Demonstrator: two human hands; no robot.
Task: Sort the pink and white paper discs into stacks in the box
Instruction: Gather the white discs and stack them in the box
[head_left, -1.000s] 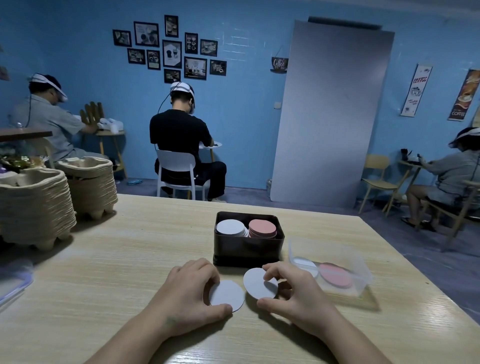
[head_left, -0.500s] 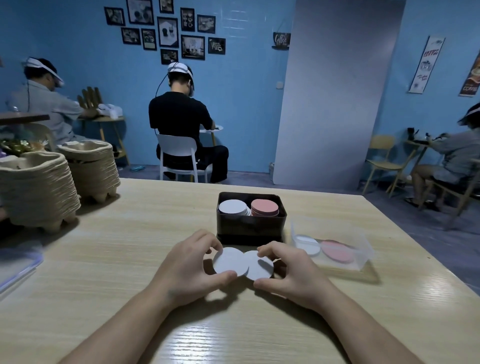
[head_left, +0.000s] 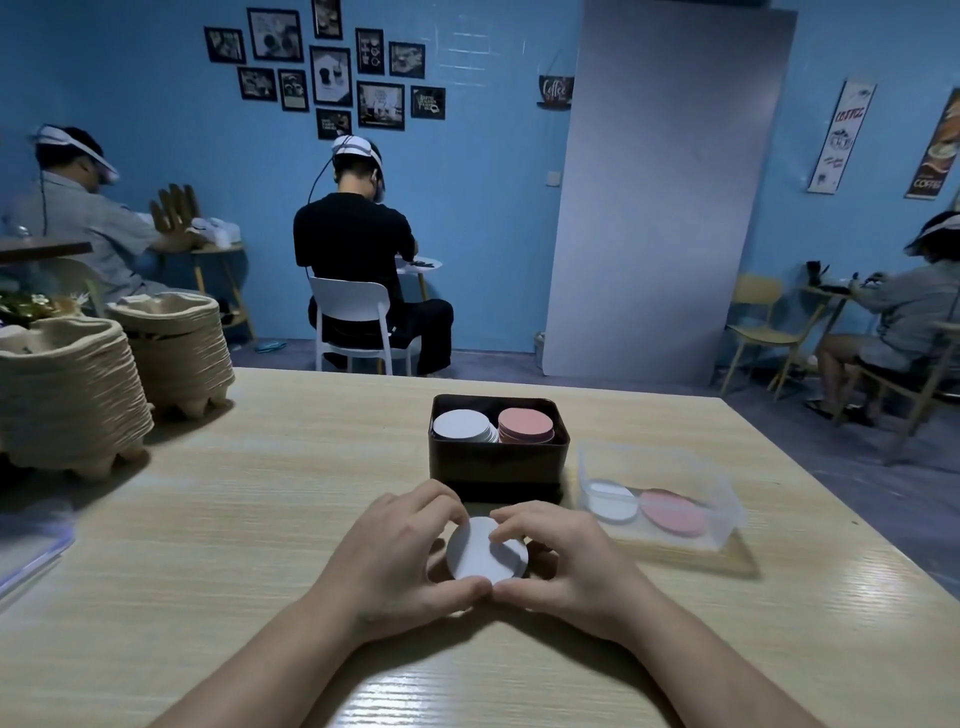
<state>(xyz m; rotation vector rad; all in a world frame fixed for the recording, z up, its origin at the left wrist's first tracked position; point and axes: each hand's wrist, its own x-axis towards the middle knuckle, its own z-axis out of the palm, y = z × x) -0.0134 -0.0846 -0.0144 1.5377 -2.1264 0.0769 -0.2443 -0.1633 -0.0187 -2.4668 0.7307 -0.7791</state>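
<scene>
Overlapped round white paper discs are pinched by left hand and right hand (thumb tips touching) before the dark rectangular box.

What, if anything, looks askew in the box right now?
The white stack in the black box is slightly fanned, its lower discs stepping out toward the neat pink stack. The white discs held by the left hand and right hand overlap off-centre. Nothing looks spilled or damaged.
</scene>
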